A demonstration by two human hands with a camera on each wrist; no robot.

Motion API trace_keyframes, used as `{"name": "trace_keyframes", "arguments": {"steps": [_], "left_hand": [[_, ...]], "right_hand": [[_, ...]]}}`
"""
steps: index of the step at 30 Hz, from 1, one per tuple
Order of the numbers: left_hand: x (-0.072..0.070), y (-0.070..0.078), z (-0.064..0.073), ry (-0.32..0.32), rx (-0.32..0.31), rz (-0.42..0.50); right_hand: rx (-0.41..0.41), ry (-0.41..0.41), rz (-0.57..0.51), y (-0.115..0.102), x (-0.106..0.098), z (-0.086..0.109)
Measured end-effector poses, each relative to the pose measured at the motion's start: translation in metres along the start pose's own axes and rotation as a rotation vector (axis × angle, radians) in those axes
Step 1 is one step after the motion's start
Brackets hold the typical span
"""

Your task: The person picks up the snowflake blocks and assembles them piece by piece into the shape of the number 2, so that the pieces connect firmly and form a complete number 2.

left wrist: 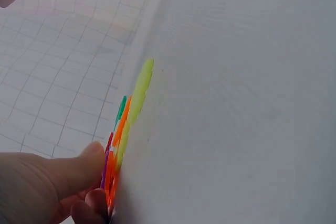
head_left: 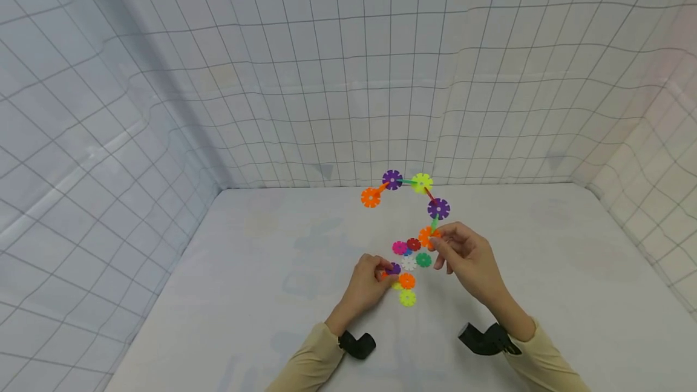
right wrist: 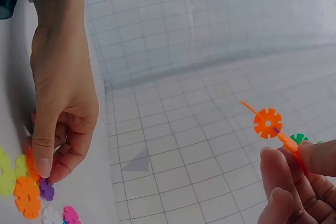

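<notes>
In the head view my right hand pinches an orange notched disc between thumb and fingers. From that disc rises a curved chain of interlocked plastic discs, passing a purple disc and a yellow disc to an orange end disc. Thinner, edge-on discs join them. My left hand is down at a small pile of loose discs, thumb and fingertips pinching a purple disc; its grip also shows from the side in the left wrist view, where the purple disc lies against orange ones.
Around the left fingers lie a white disc, a green disc, a pink disc, a dark red disc and a yellow disc. The white table meets a grid-patterned back wall.
</notes>
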State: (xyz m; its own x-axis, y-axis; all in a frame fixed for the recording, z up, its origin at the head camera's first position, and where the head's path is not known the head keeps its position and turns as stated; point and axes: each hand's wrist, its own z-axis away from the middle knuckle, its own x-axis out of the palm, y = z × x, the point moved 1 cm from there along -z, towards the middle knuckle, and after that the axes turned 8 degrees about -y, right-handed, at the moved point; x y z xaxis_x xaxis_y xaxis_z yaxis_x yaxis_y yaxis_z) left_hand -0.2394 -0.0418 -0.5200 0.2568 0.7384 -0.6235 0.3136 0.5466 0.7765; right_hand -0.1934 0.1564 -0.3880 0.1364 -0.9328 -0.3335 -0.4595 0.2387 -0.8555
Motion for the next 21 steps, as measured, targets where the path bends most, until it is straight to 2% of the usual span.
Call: {"name": "trace_keyframes", "arguments": {"steps": [9,16,21], "left_hand": [[-0.001,0.000,-0.001,0.003,0.009,0.018],[-0.002,0.001,-0.001,0.009,-0.027,0.065],[-0.007,-0.001,-0.001,-0.012,-0.033,0.081]], "right_hand": [[-0.018,0.002,-0.032,0.026,-0.003,0.002],[-0.024,0.003,-0.039,0.026,-0.005,0.002],[-0.013,0.003,-0.041,0.025,-0.005,0.002]]}}
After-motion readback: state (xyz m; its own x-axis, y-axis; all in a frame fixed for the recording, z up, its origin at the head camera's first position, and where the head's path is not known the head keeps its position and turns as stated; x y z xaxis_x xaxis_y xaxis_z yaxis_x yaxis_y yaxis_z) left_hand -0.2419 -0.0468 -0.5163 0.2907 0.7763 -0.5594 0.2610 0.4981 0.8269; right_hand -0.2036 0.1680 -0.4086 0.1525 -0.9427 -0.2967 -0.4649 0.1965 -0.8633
